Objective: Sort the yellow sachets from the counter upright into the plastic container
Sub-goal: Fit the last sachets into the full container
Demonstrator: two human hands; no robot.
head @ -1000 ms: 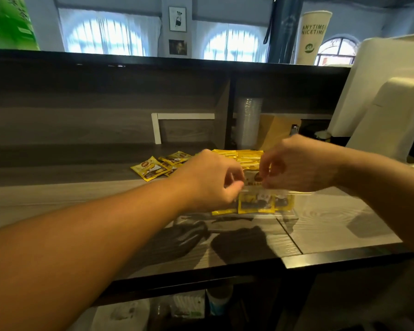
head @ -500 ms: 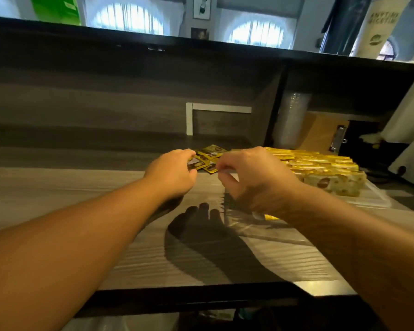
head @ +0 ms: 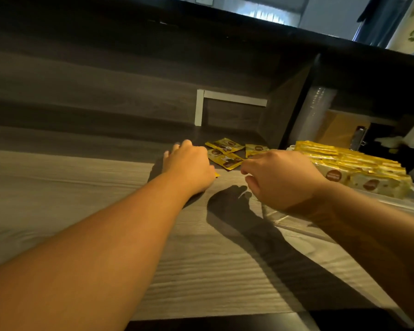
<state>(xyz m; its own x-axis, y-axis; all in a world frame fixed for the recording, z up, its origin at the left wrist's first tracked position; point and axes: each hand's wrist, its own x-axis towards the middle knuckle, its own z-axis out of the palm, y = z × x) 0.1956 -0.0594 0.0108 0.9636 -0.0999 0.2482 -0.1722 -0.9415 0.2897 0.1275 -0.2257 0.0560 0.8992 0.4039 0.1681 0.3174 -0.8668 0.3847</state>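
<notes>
Left hand [head: 188, 167]: fingers spread flat, palm down on the counter [head: 81, 187]; a yellow corner pokes out under its thumb side at the wrist end, likely a sachet pinned beneath, though the palm hides it. Right hand [head: 280, 177]: thumb and forefinger bent toward each other, nothing visible between them, hovering above the wood just short of the pile. Loose sachets [head: 227, 152]: a small scatter lying flat, overlapping, between the two hands and slightly beyond, at the foot of the back panel. Plastic container [head: 392, 199]: clear, to the right, just beside the right wrist, already packed with a long row of sachets standing on edge [head: 359, 170]. Handling judgement: thin foil packets, very light, flexible, slick-faced, probably powder-filled, so they slide and flop. Best taken by a crimped edge or corner between thumb and forefinger, several squared together before slotting in upright.
</notes>
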